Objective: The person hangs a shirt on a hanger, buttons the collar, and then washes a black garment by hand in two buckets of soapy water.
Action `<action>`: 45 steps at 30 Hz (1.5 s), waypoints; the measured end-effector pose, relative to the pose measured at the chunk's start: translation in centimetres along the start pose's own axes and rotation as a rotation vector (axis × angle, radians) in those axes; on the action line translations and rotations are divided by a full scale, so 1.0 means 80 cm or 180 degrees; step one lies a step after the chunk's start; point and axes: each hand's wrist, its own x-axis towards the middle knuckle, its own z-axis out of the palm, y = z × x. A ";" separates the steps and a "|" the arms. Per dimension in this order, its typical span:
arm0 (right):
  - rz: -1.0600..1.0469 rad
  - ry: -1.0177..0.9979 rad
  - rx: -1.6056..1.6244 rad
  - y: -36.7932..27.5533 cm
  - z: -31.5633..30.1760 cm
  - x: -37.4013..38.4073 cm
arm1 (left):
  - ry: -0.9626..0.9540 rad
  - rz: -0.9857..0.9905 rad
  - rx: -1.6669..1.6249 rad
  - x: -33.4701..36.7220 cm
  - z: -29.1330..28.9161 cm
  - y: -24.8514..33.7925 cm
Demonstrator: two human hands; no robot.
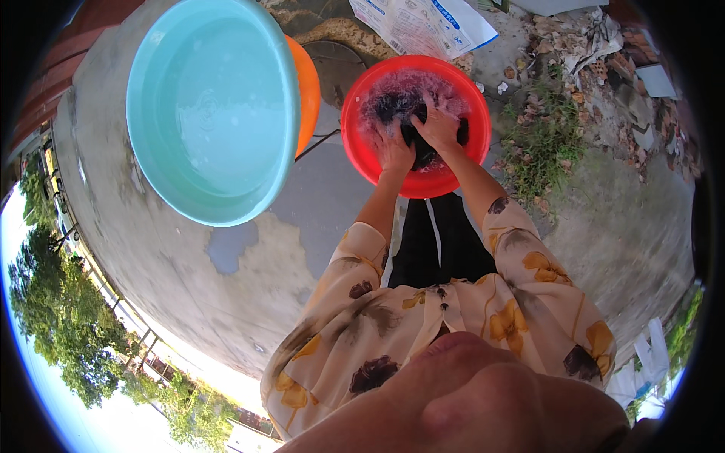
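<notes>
A red basin (351, 143) stands on the ground in front of me, with churned, foamy water (430, 78) in it. A wet black cloth (420, 142) lies in the water, bunched up and partly under the surface. My left hand (396, 149) is closed on the cloth's left side, its fingertips blurred by the splashing water. From the right, my right hand (438, 127) grips the same cloth, thumb toward the left hand. The two hands are close together inside the basin. Foam and water hide how far the cloth reaches.
A large light-blue basin (219, 198) of clear water stands at the left, over an orange basin (307, 94). A printed plastic sack (423, 26) lies beyond the red basin. Weeds (545, 143) and rubble (634, 106) are at the right. A wet patch (230, 245) marks the concrete.
</notes>
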 end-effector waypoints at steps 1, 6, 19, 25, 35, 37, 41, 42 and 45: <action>-0.0098 0.0256 0.0103 -0.007 0.003 0.008 | 0.0011 0.0004 -0.0337 0.009 0.008 -0.018; -0.0060 0.0980 -0.0146 0.026 0.021 0.048 | -0.0547 -0.1509 -0.4483 0.068 -0.014 -0.041; -0.0876 0.0561 0.2295 -0.082 -0.016 -0.028 | -0.1367 -0.1574 -0.5826 0.111 -0.003 -0.019; -0.0379 0.0492 0.0996 -0.121 -0.047 -0.025 | -0.0968 -0.0936 -0.6505 0.100 0.023 -0.064; -0.0252 0.0958 0.0717 -0.009 -0.050 -0.039 | 0.1053 0.0634 -0.0721 -0.032 -0.093 0.019; -0.0324 0.0668 0.0158 -0.024 -0.053 -0.060 | 0.0608 0.0519 -0.0062 -0.048 -0.079 0.017; 0.0056 0.0001 -0.0388 -0.021 -0.018 -0.044 | 0.0102 0.0294 0.0389 -0.025 -0.032 0.010; 0.0201 -0.0257 -0.0101 -0.021 -0.012 -0.038 | 0.0009 0.0122 0.0081 -0.017 -0.019 -0.002; 0.0041 0.0119 -0.0444 0.013 0.018 -0.004 | -0.0158 -0.0088 -0.0442 0.023 0.019 -0.017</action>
